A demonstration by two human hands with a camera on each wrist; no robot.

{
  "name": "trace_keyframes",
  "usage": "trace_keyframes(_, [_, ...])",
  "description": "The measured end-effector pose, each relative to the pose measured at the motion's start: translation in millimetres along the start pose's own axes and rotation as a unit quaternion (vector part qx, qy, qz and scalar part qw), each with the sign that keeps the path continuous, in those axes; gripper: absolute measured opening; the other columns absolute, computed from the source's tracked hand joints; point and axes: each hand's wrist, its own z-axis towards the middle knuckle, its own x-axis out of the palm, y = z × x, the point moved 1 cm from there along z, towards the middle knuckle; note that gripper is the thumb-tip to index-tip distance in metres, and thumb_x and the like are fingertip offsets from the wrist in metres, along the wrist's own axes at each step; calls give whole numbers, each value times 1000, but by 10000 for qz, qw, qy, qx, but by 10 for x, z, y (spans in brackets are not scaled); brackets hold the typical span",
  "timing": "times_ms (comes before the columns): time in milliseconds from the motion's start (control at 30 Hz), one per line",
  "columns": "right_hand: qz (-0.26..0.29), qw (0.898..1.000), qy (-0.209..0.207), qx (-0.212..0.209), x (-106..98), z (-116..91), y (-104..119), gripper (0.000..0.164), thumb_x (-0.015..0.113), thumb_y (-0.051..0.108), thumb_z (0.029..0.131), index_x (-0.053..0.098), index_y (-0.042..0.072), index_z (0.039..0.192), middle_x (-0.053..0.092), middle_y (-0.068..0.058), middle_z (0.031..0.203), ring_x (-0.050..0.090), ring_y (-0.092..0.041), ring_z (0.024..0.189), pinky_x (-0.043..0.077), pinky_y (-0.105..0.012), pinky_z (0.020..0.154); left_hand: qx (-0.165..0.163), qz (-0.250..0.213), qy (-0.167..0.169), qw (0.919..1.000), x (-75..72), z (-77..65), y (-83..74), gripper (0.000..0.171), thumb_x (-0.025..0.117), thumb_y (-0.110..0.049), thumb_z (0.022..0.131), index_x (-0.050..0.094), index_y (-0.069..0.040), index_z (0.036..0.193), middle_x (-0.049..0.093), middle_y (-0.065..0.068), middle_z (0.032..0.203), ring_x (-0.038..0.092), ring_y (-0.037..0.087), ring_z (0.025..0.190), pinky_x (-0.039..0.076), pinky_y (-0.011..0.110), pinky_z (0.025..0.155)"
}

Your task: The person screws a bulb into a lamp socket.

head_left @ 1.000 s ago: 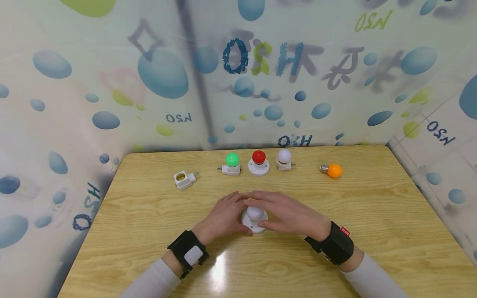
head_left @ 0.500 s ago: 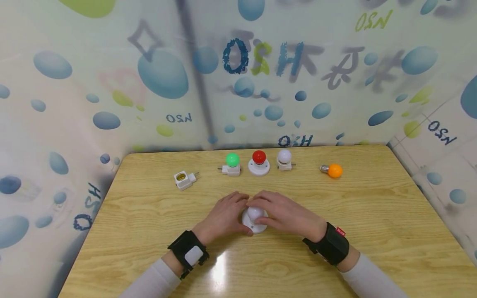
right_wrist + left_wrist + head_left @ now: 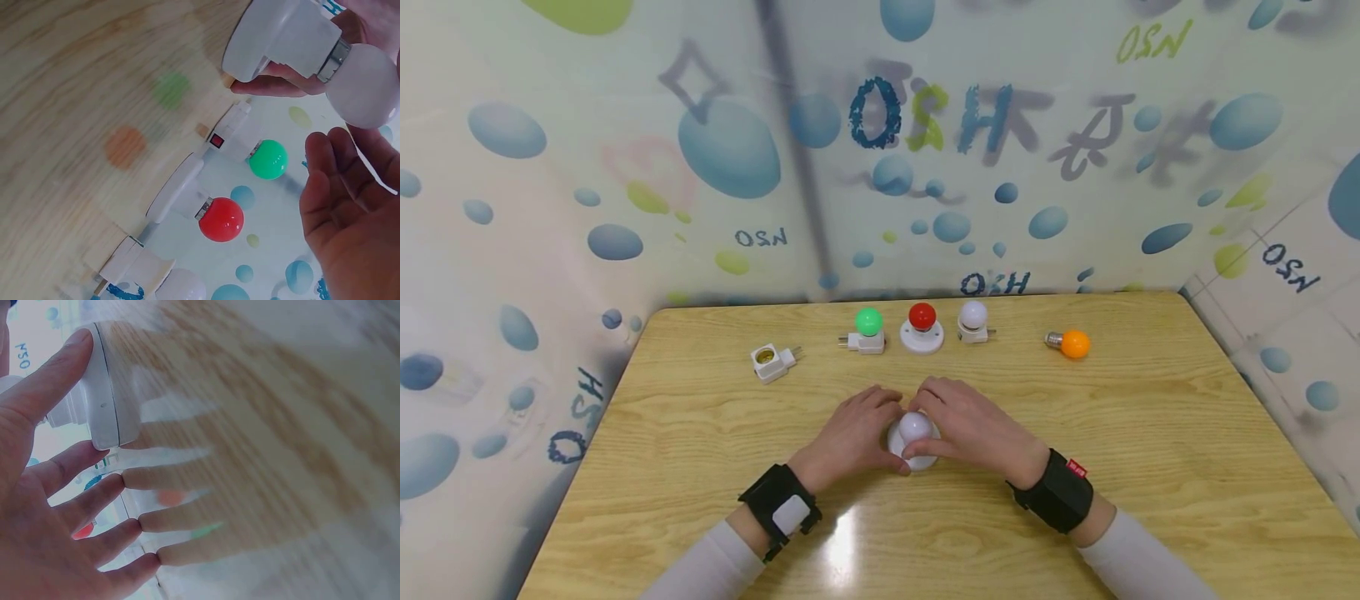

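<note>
A white bulb stands upright in a round white lamp holder on the table, between my two hands. My left hand holds the holder from the left; in the left wrist view its thumb lies on the holder's edge and the index fingertip touches the opposite side. The other left fingers rest spread on the tabletop. From the right, my right hand grips the bulb between thumb and index finger, its other fingers curled. A strip of the bulb's metal thread shows above the socket in the right wrist view.
Along the back stand a green bulb in a plug-in socket, a red bulb in a round holder, and another white bulb in a plug-in socket. An unfilled plug socket lies left, a loose orange bulb right.
My right fingers have drawn back from over the bulb and curled closer around it, and the right wrist has shifted slightly left. The left hand keeps its place at the lamp holder.
</note>
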Motion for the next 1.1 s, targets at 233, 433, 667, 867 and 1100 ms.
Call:
trace_keyframes(233, [-26, 9992, 303, 250, -25, -9, 20, 72, 64, 64, 77, 60, 13, 127, 57, 3, 119, 51, -11, 107, 44, -34, 90, 16, -49, -19, 10000, -11, -2, -3, 73, 77, -58, 68, 63, -15, 126, 50, 6, 139, 37, 31, 133, 33, 53, 104])
trace_keyframes(433, [477, 9948, 877, -196, -80, -37, 38, 64, 64, 44, 89, 49, 15, 143, 43, -2, 148, 44, -17, 129, 41, -38, 101, 2, -50, 35, 10000, -14, -12, -3, 88, 78, -58, 66, 52, -18, 140, 47, 7, 142, 34, 35, 135, 31, 57, 104])
trace_keyframes(667, [688, 9899, 1203, -296, -117, -75, 45, 52, 59, 29, 95, 49, 12, 143, 42, -4, 149, 44, -20, 129, 40, -39, 102, -51, -112, 59, 9999, -7, -13, -1, 87, 77, -58, 66, 53, -16, 139, 47, 8, 142, 34, 36, 135, 31, 56, 104])
trace_keyframes(867, [867, 9889, 1204, -103, -122, -73, 39, 43, 55, 26, 98, 52, 14, 140, 49, 0, 143, 49, -16, 123, 42, -36, 99, -102, -104, 64, 9999, -3, -9, 5, 87, 77, -59, 67, 55, -13, 137, 47, 9, 143, 33, 35, 135, 31, 55, 104])
trace_keyframes(1100, [796, 9937, 775, -145, -84, -67, 19, 41, 62, 32, 93, 59, 12, 129, 57, 1, 128, 53, -11, 113, 45, -30, 94, 70, 25, -120, 9999, 9, -7, 12, 83, 76, -60, 66, 59, -11, 131, 49, 8, 140, 36, 32, 133, 34, 52, 103])
